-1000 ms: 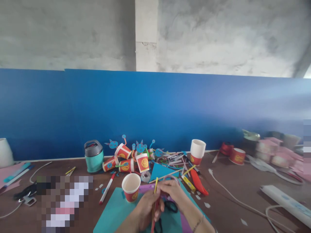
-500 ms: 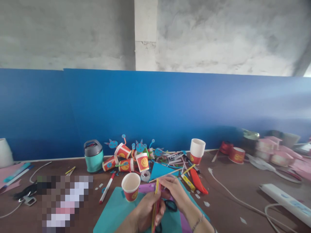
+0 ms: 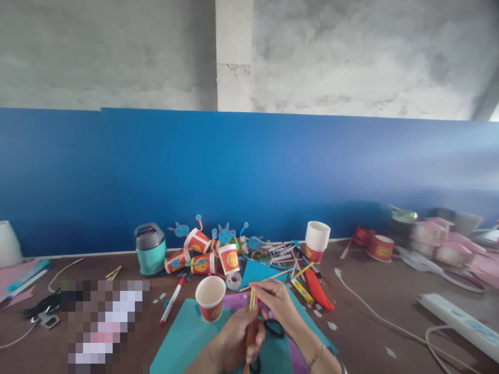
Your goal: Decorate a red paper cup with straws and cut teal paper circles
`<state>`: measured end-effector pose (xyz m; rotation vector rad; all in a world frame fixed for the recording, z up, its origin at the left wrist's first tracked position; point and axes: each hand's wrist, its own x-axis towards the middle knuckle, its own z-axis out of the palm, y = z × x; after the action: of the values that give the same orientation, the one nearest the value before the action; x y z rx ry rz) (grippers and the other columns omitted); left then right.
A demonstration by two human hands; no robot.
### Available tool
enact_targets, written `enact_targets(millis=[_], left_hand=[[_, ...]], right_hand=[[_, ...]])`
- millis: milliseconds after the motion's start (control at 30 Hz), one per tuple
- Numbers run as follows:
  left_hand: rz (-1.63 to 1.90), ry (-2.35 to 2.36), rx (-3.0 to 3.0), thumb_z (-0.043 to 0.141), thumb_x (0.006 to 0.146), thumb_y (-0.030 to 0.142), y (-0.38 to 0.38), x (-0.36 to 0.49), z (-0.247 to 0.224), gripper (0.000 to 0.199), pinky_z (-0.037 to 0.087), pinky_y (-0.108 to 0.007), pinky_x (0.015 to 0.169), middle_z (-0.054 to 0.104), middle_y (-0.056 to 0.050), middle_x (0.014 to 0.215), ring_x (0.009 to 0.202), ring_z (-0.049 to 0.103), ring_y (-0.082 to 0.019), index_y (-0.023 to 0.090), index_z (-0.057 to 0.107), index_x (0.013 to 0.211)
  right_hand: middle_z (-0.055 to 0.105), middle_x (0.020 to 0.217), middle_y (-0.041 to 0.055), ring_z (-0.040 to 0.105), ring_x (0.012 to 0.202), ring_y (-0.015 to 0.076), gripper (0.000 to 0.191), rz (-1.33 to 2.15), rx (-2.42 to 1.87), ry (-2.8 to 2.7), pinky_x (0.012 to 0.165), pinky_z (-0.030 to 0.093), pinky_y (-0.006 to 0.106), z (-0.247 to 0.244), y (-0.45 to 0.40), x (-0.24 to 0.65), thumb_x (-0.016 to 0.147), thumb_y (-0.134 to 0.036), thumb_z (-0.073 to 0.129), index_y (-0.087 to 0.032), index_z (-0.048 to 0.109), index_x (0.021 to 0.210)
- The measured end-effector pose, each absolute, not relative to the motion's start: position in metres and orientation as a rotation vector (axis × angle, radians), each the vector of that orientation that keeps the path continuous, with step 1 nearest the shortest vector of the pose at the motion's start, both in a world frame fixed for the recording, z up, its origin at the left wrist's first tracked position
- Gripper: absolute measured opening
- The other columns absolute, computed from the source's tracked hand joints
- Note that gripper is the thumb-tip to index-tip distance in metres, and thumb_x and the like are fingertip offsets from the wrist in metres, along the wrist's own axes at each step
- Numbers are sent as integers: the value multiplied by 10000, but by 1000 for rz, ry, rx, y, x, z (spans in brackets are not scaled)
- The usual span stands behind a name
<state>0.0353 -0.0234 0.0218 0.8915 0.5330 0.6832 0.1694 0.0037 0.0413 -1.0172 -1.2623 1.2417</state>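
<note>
Both forearms reach in from the near edge, the left forearm (image 3: 205,357) slanting far and right, the right forearm (image 3: 310,337) slanting far and left. The left hand (image 3: 238,332) is curled into a grip, its thumb pointing far and its bent fingertips (image 3: 255,345) showing on the right side. The right hand (image 3: 277,301) sits just beyond, back uppermost, fingers stretched left over the left thumb; its own thumb is mostly hidden.

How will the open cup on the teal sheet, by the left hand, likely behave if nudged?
The cup is probably light for its size: its wall looks thin and no contents show through its open mouth. Being narrower at the base than at the rim, it may tip if pushed high. Its rounded side suggests it could roll once over.
</note>
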Motion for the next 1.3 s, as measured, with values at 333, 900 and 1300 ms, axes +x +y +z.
enact_targets(millis=[333,900,1300], left_hand=[[781,617,967,797,642,507,-19,43,12,559,326,-206,368,645,11,609,369,486,-76,129,569,985],[813,746,695,672,719,647,-29,49,31,502,244,-209,438,463,53,535,427,362,-58,163,551,666],[819,854,830,612,559,847,-18,48,25,681,-2,-230,426,273,153,471,374,94,-17,237,407,780]], right_hand=[[687,588,61,611,587,202,420,1052,-1136,-1191,502,459,271,38,10,176,571,-551,810,-139,791,650],[706,600,62,637,561,190,337,1147,-1130,-1289,517,504,266,41,7,178,645,-482,779,-145,777,638],[748,755,93,689,735,256,521,990,-1234,-1434,616,532,308,33,19,179,742,-652,574,-180,783,812]])
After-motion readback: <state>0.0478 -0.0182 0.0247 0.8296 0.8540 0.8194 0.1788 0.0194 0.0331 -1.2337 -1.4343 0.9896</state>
